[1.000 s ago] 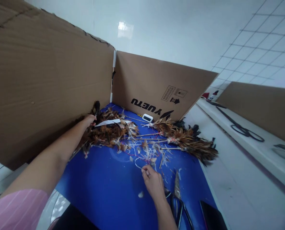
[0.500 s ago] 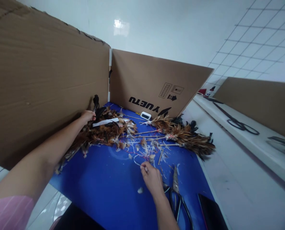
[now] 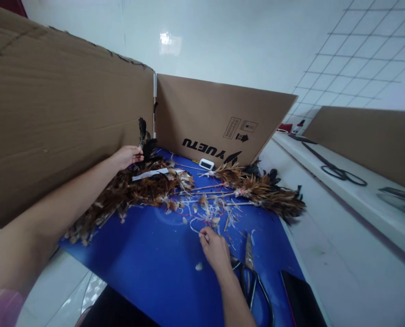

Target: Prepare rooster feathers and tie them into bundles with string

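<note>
Pinched in my left hand (image 3: 129, 156) is a black feather (image 3: 142, 129), raised upright above a heap of brown and black feathers (image 3: 134, 186) on the left of the blue tabletop (image 3: 147, 259). My right hand (image 3: 216, 247) is closed near the middle of the table. Its thumb and fingertips grip a thin white strip (image 3: 193, 227) that loops away to the left. Scraps of strip, pink thread and small feathers (image 3: 205, 209) lie just beyond that hand. Large black-handled scissors (image 3: 250, 272) rest beside my right wrist.
Feather bundles tied on sticks (image 3: 257, 190) lie along the right side. A small white device (image 3: 207, 164) sits by the cardboard panel (image 3: 188, 109) at the back; another panel (image 3: 69, 100) walls the left. A black phone-like slab (image 3: 301, 299) lies at the right edge.
My left hand has risen and moved right, lifting the black feather higher above the heap. My right hand keeps almost the same place with the white strip.
</note>
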### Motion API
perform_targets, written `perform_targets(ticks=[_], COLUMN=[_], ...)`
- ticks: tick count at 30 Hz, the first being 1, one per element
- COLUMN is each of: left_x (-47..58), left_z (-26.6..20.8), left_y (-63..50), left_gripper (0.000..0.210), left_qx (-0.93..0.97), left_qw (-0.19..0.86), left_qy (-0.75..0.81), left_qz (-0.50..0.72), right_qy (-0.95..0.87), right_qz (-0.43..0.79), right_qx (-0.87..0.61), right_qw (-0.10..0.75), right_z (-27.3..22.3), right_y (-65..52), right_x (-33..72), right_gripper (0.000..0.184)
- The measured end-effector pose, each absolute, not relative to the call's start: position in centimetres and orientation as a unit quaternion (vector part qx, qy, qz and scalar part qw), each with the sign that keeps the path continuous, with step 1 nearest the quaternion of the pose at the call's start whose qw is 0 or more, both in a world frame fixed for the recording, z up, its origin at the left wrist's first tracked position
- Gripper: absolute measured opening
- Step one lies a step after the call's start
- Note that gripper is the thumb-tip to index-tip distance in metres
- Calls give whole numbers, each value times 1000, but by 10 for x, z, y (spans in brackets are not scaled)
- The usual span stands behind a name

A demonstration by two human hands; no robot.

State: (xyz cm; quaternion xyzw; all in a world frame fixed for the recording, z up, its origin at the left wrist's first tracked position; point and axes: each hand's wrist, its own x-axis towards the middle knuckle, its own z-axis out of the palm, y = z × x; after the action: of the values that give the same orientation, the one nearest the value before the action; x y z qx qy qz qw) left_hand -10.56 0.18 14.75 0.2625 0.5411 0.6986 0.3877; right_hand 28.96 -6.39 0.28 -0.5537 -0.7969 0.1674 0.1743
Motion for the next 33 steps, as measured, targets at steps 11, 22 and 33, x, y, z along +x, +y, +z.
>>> perform_targets(ticks=[11, 22, 33], left_x=[-75, -81, -30], left_z=[178, 153, 114], left_y=[-15, -20, -21], left_gripper=[23, 21, 21], left_qx=[375, 390, 497], left_qw=[414, 399, 410], left_qy=[558, 615, 621], left_qz=[615, 556, 446], right_qy=[-798, -801, -801], right_qz=[168, 165, 156], right_qx=[-553, -551, -554], right_qw=[172, 164, 165], right_z=[6, 11, 9], right_y=[-65, -68, -66], right_x=[289, 288, 288], right_gripper=[15, 15, 16])
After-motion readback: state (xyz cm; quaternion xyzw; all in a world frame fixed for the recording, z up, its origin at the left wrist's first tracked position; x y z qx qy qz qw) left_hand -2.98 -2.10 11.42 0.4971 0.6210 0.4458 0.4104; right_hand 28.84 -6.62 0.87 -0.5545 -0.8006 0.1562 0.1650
